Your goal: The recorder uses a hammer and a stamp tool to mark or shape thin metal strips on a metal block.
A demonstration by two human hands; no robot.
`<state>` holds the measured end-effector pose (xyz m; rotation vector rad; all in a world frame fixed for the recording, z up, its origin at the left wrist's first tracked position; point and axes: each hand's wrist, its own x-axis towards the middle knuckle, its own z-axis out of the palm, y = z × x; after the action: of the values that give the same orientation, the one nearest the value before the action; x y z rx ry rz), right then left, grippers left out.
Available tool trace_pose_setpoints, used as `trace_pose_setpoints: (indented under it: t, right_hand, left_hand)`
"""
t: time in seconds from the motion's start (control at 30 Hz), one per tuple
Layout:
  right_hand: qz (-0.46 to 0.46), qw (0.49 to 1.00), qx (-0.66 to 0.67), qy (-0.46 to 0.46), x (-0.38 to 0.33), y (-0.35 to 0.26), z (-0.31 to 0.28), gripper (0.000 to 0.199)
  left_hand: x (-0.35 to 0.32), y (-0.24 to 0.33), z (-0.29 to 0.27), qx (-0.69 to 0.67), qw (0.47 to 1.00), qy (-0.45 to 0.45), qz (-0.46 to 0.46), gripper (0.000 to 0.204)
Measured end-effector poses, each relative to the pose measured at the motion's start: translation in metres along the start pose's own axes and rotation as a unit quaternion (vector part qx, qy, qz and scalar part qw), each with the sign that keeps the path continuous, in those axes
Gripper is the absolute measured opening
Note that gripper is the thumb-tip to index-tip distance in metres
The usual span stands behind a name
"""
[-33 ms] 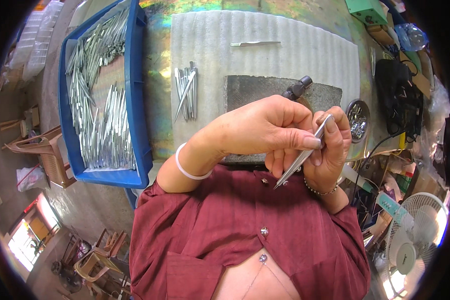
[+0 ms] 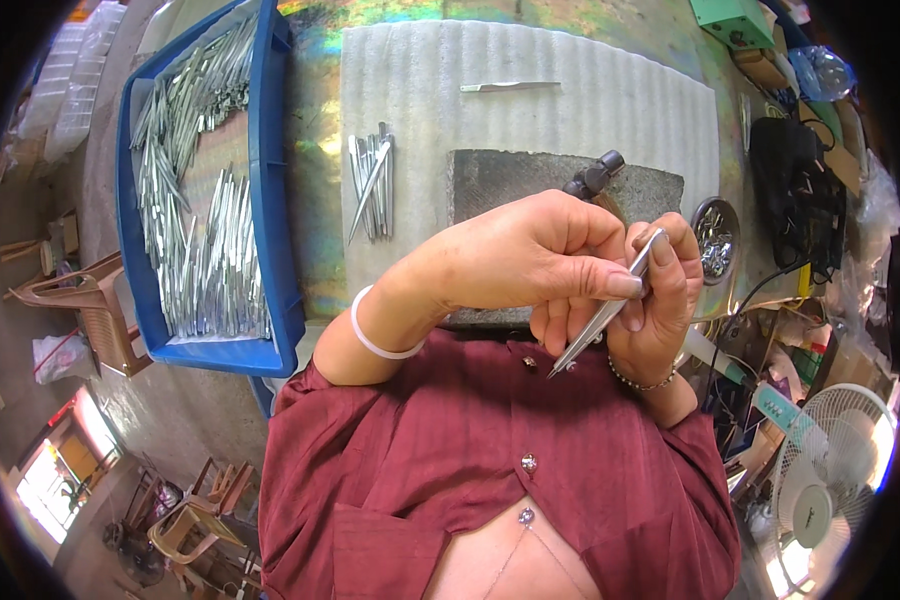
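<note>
Holding: both hands pinch one pair of metal tweezers [image 2: 602,312] close to the chest, above the dark stone slab [image 2: 530,180].
Tweezers look: slim, silvery, tapering to a fine tip that points down and left; upper end hidden in the fingers.
Left hand [image 2: 530,260]: fingers together, thumb pressed on the tweezers.
Right hand [image 2: 660,300]: curled shut around the tweezers' upper end.
Counts: one single tweezers [image 2: 510,87] on the white ribbed mat [image 2: 610,100]; small bundle [image 2: 372,185] of roughly eight; too many to count in the blue tray [image 2: 270,200].
Also: one hammer [image 2: 592,180] on the slab; one fan [image 2: 830,470].
</note>
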<state>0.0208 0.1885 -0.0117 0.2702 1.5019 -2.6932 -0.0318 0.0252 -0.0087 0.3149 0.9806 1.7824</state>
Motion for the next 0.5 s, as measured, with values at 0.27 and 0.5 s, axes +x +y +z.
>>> trace_pose_setpoints:
  t: [0.27,0.5]
  right_hand:
    - [0.035,0.999,0.031,-0.005,-0.004,-0.001,-0.007,0.011]
    - [0.073,0.997,0.027,0.016,-0.006,-0.002,-0.007,0.012]
  left_hand:
    - [0.002,-0.006,0.006,-0.024,1.0,0.014,0.004,0.023]
    - [0.001,-0.011,0.009,-0.028,0.999,0.041,-0.004,0.024]
